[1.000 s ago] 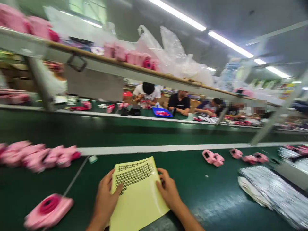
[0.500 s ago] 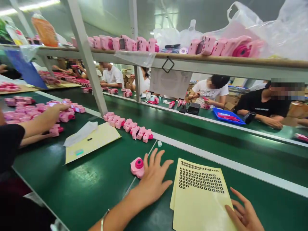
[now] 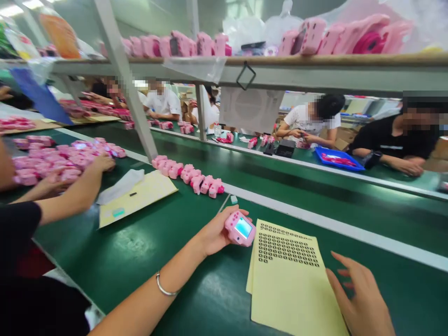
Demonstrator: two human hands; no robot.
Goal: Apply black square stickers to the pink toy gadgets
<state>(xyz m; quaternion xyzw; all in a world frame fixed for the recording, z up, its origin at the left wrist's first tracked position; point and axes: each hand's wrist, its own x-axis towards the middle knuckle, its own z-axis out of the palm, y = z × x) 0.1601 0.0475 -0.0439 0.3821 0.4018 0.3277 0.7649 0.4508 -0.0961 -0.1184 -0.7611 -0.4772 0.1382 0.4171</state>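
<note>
A pink toy camera (image 3: 241,228) rests in my left hand (image 3: 213,233), its lit screen and small buttons facing up. My fingers curl around its far side. To the right lies a yellow sheet (image 3: 290,289) with rows of small black square stickers on its upper part, over another yellow sheet. My right hand (image 3: 360,294) is beside the sheet's right edge, thumb and fingers apart, holding nothing. Whether its thumb touches the paper I cannot tell.
Several pink cameras (image 3: 189,173) stand in a row along the white strip. A second yellow sheet (image 3: 140,198) and a small teal block (image 3: 234,199) lie on the green table. At left, a co-worker's hands (image 3: 101,163) reach among piled cameras. A shelf (image 3: 315,70) crosses above.
My left hand has picked up the pink camera from the table and turned it screen up. My right hand has shifted slightly off the sheet's edge. The co-worker's hands have moved.
</note>
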